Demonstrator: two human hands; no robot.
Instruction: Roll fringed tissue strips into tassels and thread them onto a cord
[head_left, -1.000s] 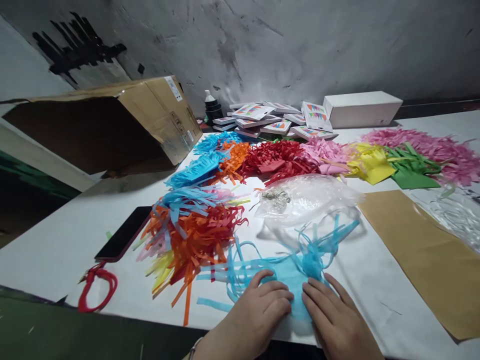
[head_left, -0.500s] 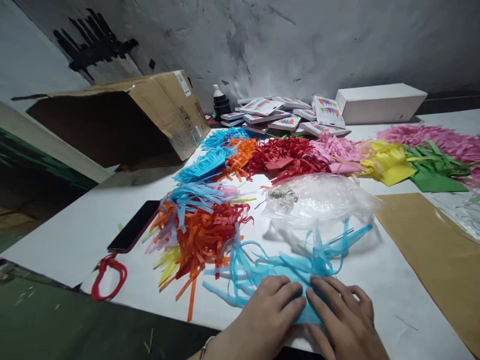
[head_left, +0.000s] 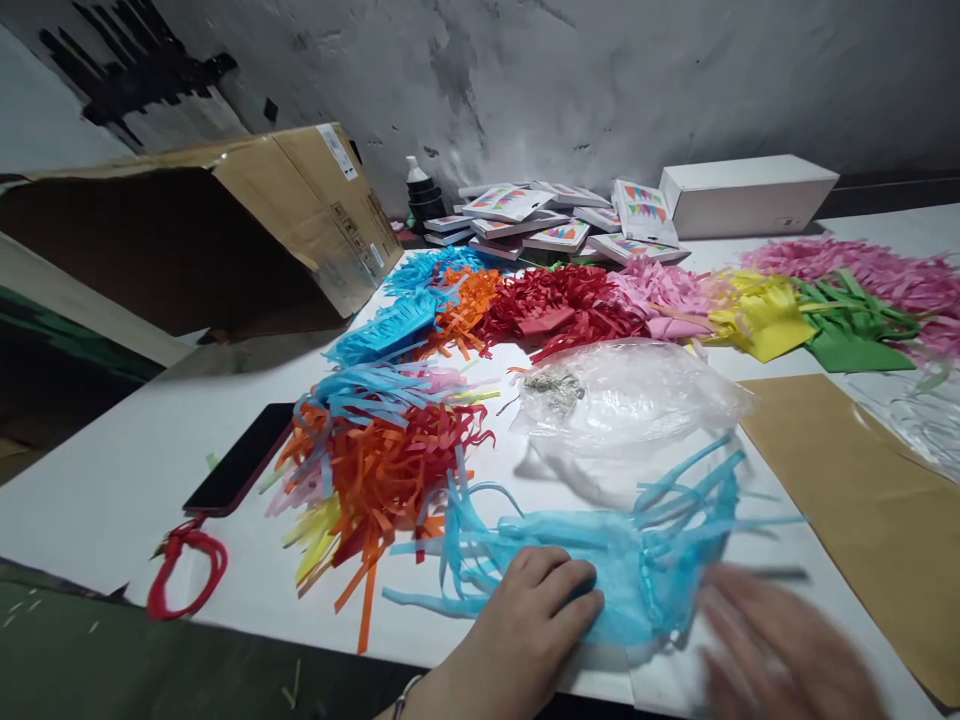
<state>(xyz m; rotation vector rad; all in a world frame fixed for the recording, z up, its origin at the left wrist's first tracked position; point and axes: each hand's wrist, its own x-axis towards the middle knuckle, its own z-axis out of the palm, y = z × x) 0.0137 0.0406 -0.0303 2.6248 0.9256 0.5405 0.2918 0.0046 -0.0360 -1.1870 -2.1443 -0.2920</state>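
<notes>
A blue tissue-paper tassel sheet (head_left: 611,560) with cut fringe strips at both ends lies flat near the front table edge. Resting on its left part is my left hand (head_left: 536,610), fingers slightly bent and pressing the paper down. My right hand (head_left: 780,650) is at the sheet's right end, smeared by motion, so its fingers and any hold on the strips cannot be made out. A heap of orange and red paper tassels (head_left: 397,480) lies to the left. Behind the sheet is a clear plastic bag (head_left: 637,395) with a tangle of metallic cord inside.
Red tassels (head_left: 562,305), a yellow tassel (head_left: 769,320) and a green one (head_left: 859,325) line the back. A brown board (head_left: 855,500) is on the right. At left are a phone (head_left: 240,460) and an open cardboard box (head_left: 300,210). Flat packs (head_left: 510,203) are stacked by the wall.
My right hand has moved right, away from my left hand, and the blue sheet's right-hand strips are spread out wider. My left hand stays on the sheet. The view has shifted slightly.
</notes>
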